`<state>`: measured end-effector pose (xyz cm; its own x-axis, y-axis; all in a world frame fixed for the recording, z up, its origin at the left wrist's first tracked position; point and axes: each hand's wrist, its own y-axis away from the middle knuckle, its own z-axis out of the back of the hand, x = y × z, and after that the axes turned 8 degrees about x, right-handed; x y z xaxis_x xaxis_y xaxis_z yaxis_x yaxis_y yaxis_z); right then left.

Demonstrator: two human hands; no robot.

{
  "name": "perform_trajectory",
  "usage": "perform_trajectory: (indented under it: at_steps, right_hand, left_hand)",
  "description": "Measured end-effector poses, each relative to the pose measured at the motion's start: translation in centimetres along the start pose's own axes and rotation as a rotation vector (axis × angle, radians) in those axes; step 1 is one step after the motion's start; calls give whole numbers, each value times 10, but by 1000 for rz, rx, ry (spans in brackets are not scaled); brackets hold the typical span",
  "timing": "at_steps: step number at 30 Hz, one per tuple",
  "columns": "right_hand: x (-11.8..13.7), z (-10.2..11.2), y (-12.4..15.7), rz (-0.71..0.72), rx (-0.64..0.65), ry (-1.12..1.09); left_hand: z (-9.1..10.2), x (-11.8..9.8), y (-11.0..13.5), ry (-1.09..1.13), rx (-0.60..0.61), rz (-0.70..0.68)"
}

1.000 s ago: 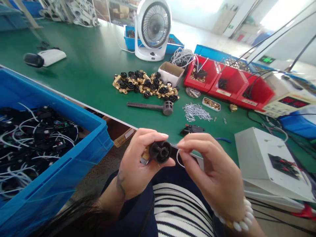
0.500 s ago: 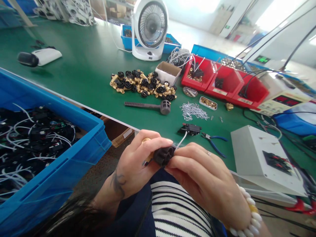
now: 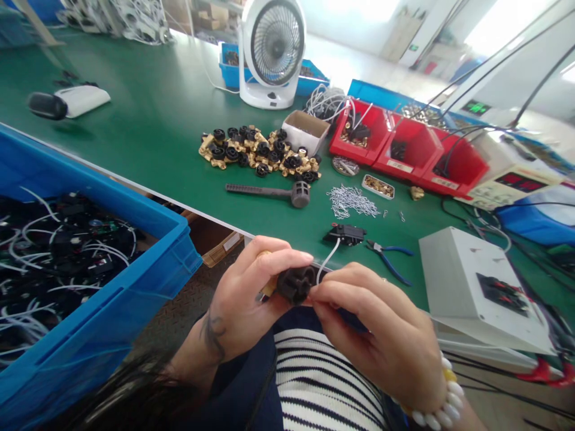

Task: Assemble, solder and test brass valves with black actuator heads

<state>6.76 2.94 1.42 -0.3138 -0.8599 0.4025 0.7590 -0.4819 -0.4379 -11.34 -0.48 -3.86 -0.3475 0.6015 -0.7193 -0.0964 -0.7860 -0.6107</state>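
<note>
My left hand (image 3: 251, 293) is closed round a black round plastic part on a brass fitting (image 3: 294, 283), held over my lap at the table's near edge. My right hand (image 3: 377, 329) pinches a thin white wire (image 3: 324, 261) right at the black part. That wire runs up to a small black component (image 3: 345, 234) lying on the green table (image 3: 157, 137). Blue-handled pliers (image 3: 389, 257) lie just right of that component.
A blue crate (image 3: 148, 269) of black parts and white wires stands at my left. On the table lie a pile of brass and black fittings (image 3: 258, 152), a grey tool (image 3: 274, 193), metal clips (image 3: 353, 202), red bins (image 3: 406, 152), a white fan (image 3: 272, 51) and a white box (image 3: 480, 287).
My right hand came in from a small gap to touch the black part, bringing the white wire against it. The left hand held steady.
</note>
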Motion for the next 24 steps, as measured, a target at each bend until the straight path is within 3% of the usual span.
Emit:
perform_trajectory:
  at_steps: [12, 24]
  right_hand:
    - [-2, -4, -4, 98, 31, 183]
    - [4, -7, -4, -174, -138, 13]
  left_hand:
    - [4, -2, -2, -266, 37, -61]
    - [2, -2, -3, -166, 12, -4]
